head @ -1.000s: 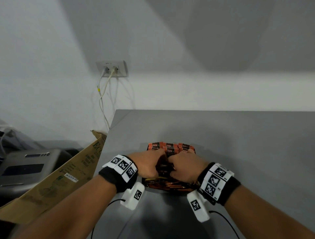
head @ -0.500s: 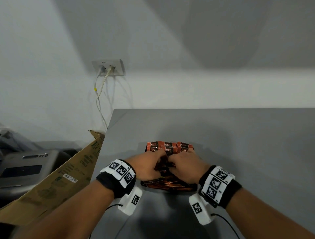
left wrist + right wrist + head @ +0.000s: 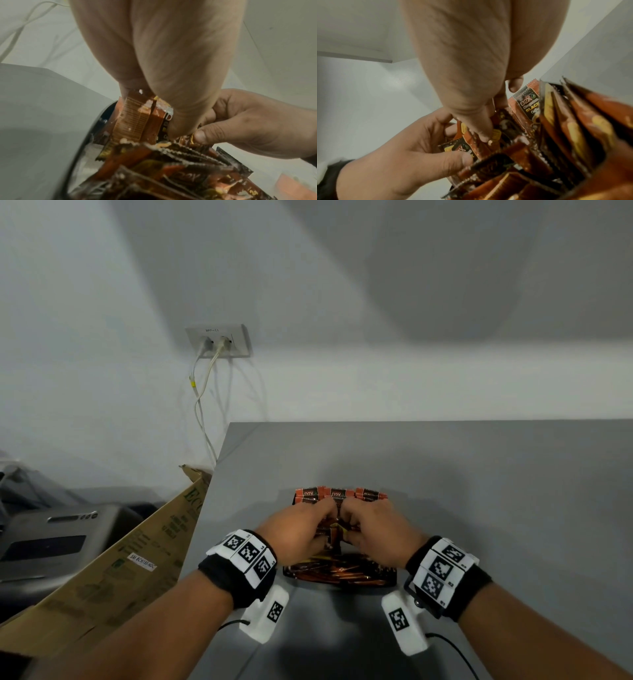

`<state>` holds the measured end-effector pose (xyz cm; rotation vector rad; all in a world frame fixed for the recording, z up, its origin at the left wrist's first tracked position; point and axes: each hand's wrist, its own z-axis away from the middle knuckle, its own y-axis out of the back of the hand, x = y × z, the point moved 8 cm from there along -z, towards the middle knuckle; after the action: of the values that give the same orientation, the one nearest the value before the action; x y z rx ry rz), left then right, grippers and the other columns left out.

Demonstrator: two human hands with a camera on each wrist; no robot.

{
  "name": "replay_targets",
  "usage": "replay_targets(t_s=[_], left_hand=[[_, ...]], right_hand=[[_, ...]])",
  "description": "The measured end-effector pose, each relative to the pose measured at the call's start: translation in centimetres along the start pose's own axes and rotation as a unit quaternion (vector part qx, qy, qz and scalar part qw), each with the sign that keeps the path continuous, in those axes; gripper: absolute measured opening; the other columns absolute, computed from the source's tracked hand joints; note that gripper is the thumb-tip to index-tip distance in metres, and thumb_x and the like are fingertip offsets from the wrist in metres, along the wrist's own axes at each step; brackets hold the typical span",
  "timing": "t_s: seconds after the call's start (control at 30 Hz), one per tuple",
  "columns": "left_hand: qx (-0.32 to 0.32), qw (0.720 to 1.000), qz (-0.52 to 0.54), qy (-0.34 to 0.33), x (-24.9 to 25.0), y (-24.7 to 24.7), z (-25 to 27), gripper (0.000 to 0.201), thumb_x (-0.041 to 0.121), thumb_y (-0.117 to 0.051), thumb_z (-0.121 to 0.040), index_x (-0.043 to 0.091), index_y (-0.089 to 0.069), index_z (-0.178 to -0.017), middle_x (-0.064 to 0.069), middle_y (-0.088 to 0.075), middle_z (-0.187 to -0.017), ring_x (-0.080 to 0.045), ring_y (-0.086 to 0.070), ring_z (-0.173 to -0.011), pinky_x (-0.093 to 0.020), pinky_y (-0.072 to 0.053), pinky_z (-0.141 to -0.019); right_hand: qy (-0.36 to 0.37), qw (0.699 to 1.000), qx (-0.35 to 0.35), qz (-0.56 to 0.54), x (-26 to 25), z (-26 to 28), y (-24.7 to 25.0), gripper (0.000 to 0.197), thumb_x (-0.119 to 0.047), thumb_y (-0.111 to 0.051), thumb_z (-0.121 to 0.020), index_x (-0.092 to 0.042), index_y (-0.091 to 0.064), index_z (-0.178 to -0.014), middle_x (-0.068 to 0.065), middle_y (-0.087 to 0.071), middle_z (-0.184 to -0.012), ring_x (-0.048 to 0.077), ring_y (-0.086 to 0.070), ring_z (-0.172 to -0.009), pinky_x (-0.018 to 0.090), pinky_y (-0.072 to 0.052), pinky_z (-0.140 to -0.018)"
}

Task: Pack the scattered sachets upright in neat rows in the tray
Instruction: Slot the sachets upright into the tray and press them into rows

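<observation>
A dark tray sits on the grey table, packed with orange and black sachets. A row of sachets stands upright along its far side, and more lean on edge at the near side. Both hands are down in the tray's middle, knuckles almost touching. My left hand pinches an upright bundle of sachets between thumb and fingers. My right hand grips the neighbouring sachets, thumb in front and fingers behind, next to a D2X black coffee sachet. The tray floor is hidden.
The grey table ends at a left edge close to the tray. A tilted cardboard box and a grey machine lie beyond that edge. A wall socket with hanging cables is behind.
Both hands stayed together in the middle of the tray and crept slightly toward the far upright row. The sachets between them now stand more upright.
</observation>
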<state>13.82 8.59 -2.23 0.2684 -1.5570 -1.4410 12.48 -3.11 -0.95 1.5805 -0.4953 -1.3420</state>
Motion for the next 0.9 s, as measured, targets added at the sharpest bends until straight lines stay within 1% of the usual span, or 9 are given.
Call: replay_targets(t_s=[0.13, 0.37, 0.43, 0.5, 0.6, 0.67, 0.73, 0.83, 0.9], left_hand=[[0.023, 0.999, 0.024, -0.003, 0.2, 0.1, 0.1, 0.039, 0.024, -0.063, -0.087, 0.035, -0.044, -0.12, 0.008, -0.066, -0.1, -0.015, -0.063, -0.085, -0.041, -0.055, -0.073], [0.072, 0.995, 0.074, -0.002, 0.2, 1.7, 0.5, 0.036, 0.017, -0.064, -0.087, 0.032, -0.052, -0.116, 0.011, -0.064, -0.09, -0.011, -0.06, -0.077, -0.039, -0.053, -0.07], [0.087, 0.992, 0.092, 0.007, 0.0, 2.5, 0.8, 0.035, 0.016, -0.065, -0.086, 0.032, -0.052, -0.115, 0.01, -0.065, -0.089, -0.011, -0.061, -0.077, -0.04, -0.054, -0.071], [0.095, 0.986, 0.137, 0.014, -0.1, 3.4, 1.0, 0.035, 0.014, -0.065, -0.086, 0.03, -0.052, -0.114, 0.007, -0.069, -0.091, -0.012, -0.066, -0.079, -0.041, -0.056, -0.072], [0.13, 0.963, 0.236, 0.02, 0.4, 5.3, 1.4, 0.036, 0.009, -0.067, -0.083, 0.027, -0.054, -0.112, 0.005, -0.072, -0.092, -0.015, -0.069, -0.084, -0.043, -0.058, -0.077], [0.151, 0.936, 0.318, 0.026, 0.9, 6.2, 1.3, 0.038, 0.009, -0.067, -0.08, 0.023, -0.053, -0.112, 0.003, -0.071, -0.092, -0.017, -0.069, -0.085, -0.041, -0.059, -0.078], [0.176, 0.895, 0.408, 0.043, 1.7, 6.3, 1.1, 0.034, 0.005, -0.064, -0.081, 0.016, -0.052, -0.111, -0.005, -0.069, -0.095, -0.018, -0.067, -0.08, -0.037, -0.058, -0.07], [0.217, 0.779, 0.581, 0.097, 2.3, 5.3, 0.9, 0.023, -0.009, -0.056, -0.089, 0.009, -0.053, -0.103, -0.014, -0.064, -0.091, -0.019, -0.061, -0.068, -0.028, -0.05, -0.052], [0.215, 0.7, 0.672, 0.107, 2.6, 4.7, 0.7, 0.019, -0.007, -0.058, -0.089, 0.009, -0.055, -0.1, -0.013, -0.064, -0.088, -0.02, -0.062, -0.069, -0.029, -0.05, -0.054]], right_hand=[[-0.01, 0.998, 0.024, -0.056, 0.2, 0.3, 0.7, 0.018, -0.019, -0.074, -0.088, -0.024, -0.057, -0.092, -0.009, -0.066, -0.085, 0.001, -0.059, -0.073, 0.012, -0.042, -0.065], [-0.026, 0.988, 0.062, -0.139, 0.4, 0.5, 2.0, 0.015, -0.021, -0.077, -0.086, -0.023, -0.063, -0.092, -0.01, -0.068, -0.091, 0.002, -0.064, -0.084, 0.011, -0.047, -0.073], [-0.036, 0.983, 0.054, -0.172, 0.3, 0.7, 2.3, 0.018, -0.02, -0.075, -0.086, -0.026, -0.065, -0.101, -0.013, -0.068, -0.095, -0.003, -0.063, -0.09, 0.008, -0.046, -0.075], [-0.041, 0.979, 0.03, -0.198, -0.3, 0.9, 2.6, 0.033, -0.019, -0.074, -0.086, -0.03, -0.061, -0.115, -0.019, -0.066, -0.105, -0.012, -0.059, -0.099, 0.002, -0.042, -0.078], [-0.028, 0.977, 0.028, -0.208, -1.9, 1.2, 3.4, 0.052, -0.024, -0.074, -0.086, -0.036, -0.05, -0.131, -0.02, -0.063, -0.114, -0.01, -0.059, -0.102, 0.008, -0.045, -0.084], [-0.022, 0.972, 0.056, -0.227, -3.0, 1.2, 4.2, 0.054, -0.019, -0.071, -0.088, -0.035, -0.046, -0.133, -0.015, -0.062, -0.117, -0.003, -0.062, -0.102, 0.021, -0.052, -0.089], [-0.032, 0.957, 0.082, -0.276, -3.7, 1.3, 5.1, 0.053, -0.009, -0.065, -0.089, -0.035, -0.044, -0.131, -0.01, -0.064, -0.113, 0.002, -0.065, -0.097, 0.027, -0.056, -0.086], [-0.049, 0.94, 0.099, -0.322, -4.5, 1.8, 5.8, 0.049, -0.008, -0.06, -0.091, -0.035, -0.042, -0.128, -0.007, -0.067, -0.106, 0.008, -0.069, -0.089, 0.033, -0.059, -0.08], [-0.057, 0.929, 0.123, -0.343, -4.3, 2.1, 6.1, 0.046, -0.007, -0.059, -0.092, -0.035, -0.045, -0.125, -0.005, -0.067, -0.104, 0.011, -0.068, -0.088, 0.035, -0.059, -0.079]])
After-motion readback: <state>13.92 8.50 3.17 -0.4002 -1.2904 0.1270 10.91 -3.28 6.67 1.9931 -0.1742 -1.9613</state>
